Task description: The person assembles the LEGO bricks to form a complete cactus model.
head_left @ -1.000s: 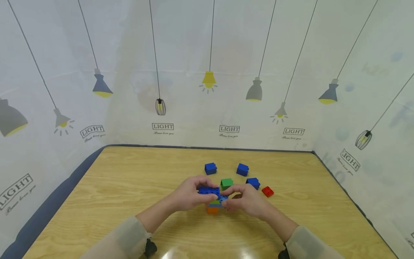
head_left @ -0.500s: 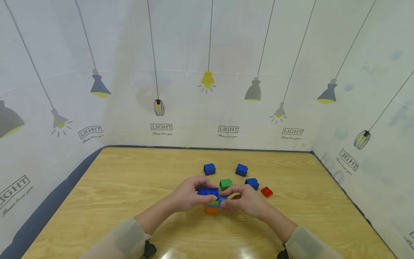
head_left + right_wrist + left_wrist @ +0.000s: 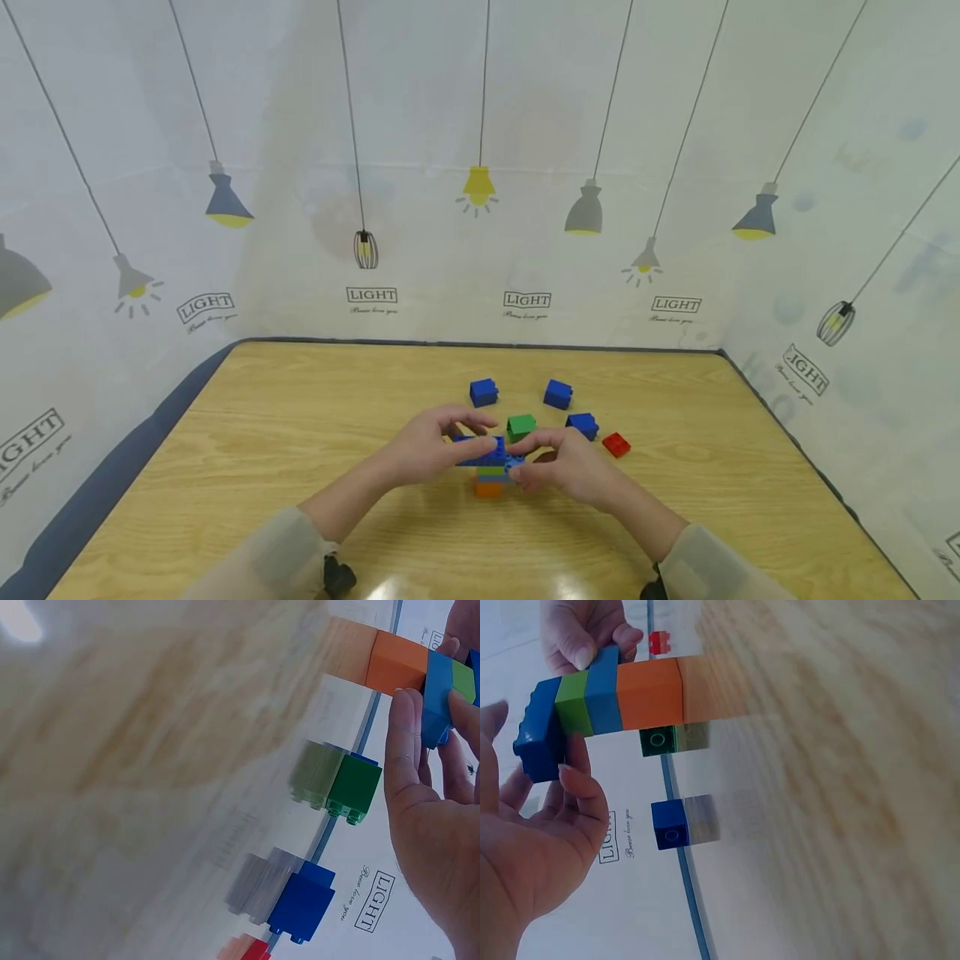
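A stack of toy building bricks stands on the table between the two hands. From the bottom up it has an orange brick, a light blue brick, a lime green brick and a long dark blue brick. The dark blue one overhangs to the left, the light blue one to the right. My left hand is around the overhanging dark blue end, thumb raised over its top and fingers loosely bent beside it. My right hand pinches the jutting light blue end between thumb and fingers.
Behind the stack lie a green brick and three blue bricks, one at the back left. A flat red brick lies to their right. A printed curtain borders the wooden table.
My left hand has loosened from the dark blue brick, its fingers lifting and its thumb moving over the top. The right hand keeps its pinch on the light blue brick.
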`<action>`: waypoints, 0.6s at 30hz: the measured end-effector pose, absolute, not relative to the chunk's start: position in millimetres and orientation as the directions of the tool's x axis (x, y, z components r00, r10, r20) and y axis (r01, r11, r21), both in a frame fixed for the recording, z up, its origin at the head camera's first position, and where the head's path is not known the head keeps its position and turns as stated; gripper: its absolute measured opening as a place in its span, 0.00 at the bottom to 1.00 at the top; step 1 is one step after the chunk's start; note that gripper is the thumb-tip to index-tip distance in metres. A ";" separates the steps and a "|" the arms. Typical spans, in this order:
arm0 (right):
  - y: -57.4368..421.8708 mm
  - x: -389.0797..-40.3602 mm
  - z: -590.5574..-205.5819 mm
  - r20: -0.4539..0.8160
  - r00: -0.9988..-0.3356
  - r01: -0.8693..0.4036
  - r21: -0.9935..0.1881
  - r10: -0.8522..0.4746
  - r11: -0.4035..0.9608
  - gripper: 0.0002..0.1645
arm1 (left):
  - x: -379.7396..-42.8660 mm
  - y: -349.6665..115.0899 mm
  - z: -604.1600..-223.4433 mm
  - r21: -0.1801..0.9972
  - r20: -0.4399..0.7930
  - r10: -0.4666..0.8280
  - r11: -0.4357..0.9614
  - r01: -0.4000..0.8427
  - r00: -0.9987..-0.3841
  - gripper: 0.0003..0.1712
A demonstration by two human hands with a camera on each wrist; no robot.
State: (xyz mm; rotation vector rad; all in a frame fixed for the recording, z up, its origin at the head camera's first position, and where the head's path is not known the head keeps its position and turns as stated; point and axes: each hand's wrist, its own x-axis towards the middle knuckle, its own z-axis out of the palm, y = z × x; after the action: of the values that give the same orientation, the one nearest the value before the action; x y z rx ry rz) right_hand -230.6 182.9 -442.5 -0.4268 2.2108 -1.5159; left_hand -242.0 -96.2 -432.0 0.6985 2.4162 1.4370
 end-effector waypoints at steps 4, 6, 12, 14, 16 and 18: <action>182.5 -229.9 -441.9 -0.168 -0.867 -0.019 -0.929 -0.469 0.369 0.21 | -248.2 -103.2 -430.4 0.869 0.046 0.434 0.427 0.250 -0.900 0.22; 182.4 -229.7 -441.9 -0.171 -0.868 -0.017 -0.928 -0.466 0.372 0.21 | -253.2 -107.5 -430.6 0.875 0.048 0.395 0.427 0.229 -0.918 0.23; 182.1 -229.8 -443.4 -0.182 -0.868 -0.003 -0.928 -0.461 0.372 0.21 | -272.8 -118.7 -435.3 0.882 0.051 0.336 0.427 0.201 -0.940 0.25; 182.0 -230.0 -443.5 -0.180 -0.868 -0.003 -0.930 -0.463 0.368 0.21 | -279.5 -120.3 -437.2 0.877 0.045 0.332 0.438 0.196 -0.942 0.24; 181.8 -230.1 -443.4 -0.177 -0.867 -0.004 -0.932 -0.465 0.364 0.21 | -285.7 -121.0 -438.2 0.871 0.046 0.336 0.447 0.203 -0.941 0.23; 181.7 -230.1 -443.0 -0.176 -0.867 -0.003 -0.933 -0.466 0.359 0.21 | -291.7 -120.7 -439.2 0.866 0.045 0.339 0.456 0.206 -0.940 0.23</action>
State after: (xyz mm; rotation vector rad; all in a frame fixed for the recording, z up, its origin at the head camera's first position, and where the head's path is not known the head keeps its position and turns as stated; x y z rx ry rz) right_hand -230.1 181.7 -443.0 -0.4093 2.2130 -1.5185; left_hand -291.7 -120.7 -439.2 0.4825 2.5643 1.4962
